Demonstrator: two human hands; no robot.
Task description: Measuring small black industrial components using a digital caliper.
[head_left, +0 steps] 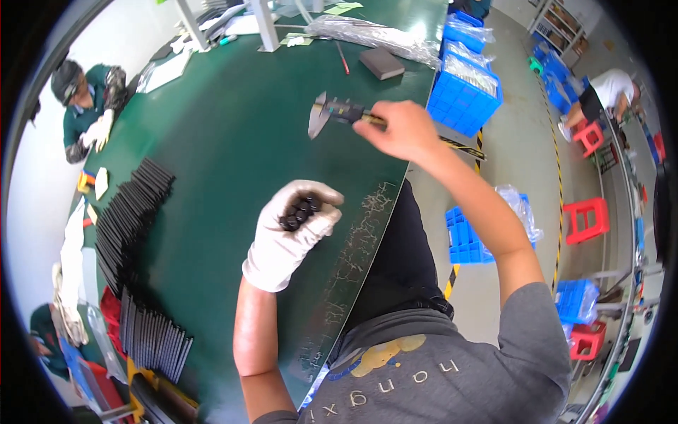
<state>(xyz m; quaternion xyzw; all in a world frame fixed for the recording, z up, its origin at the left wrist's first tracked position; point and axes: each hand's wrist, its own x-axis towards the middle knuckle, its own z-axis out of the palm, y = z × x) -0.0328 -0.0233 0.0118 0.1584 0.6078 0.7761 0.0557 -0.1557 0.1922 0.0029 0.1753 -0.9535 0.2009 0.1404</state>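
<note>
Left hand [293, 226]: one, in a white glove of thin smooth fabric, palm up over the green table [233, 141] near its right edge. Fingers curled narrow round a cluster of small black rings [300, 210]; about six show, exact count unclear. Short, round, dull black.

Right hand [402, 129]: one, bare, above the table's right edge. Fingers closed on the beam of one caliper [339, 113]. Metal, grey, with pointed jaws toward the table's middle and a dark display block on the beam; the yellow-and-black far end projects past the hand, beyond the table edge.

Table: one, covered in dark green matting, smooth, with pale scratches along the right edge.

Black strips [131, 212]: two stacked rows along the left edge, thin, flat, matt, too many to count.

Dark block [381, 62]: one, rectangular, near the far right corner.

Clear plastic bag [374, 34]: one, long, crinkled, at the far edge.

Red pen [342, 58]: one, just beside the block.

Blue crates [462, 92]: at least three stacked on the floor off the far right corner, ribbed plastic, holding bagged goods; one more [466, 237] on the floor by the person's right elbow.

Red stools [586, 219]: three on the floor, plastic, square-topped.

Other persons: one in green [88, 106] at the table's far left edge; one in white [607, 92] on the floor side.
</note>
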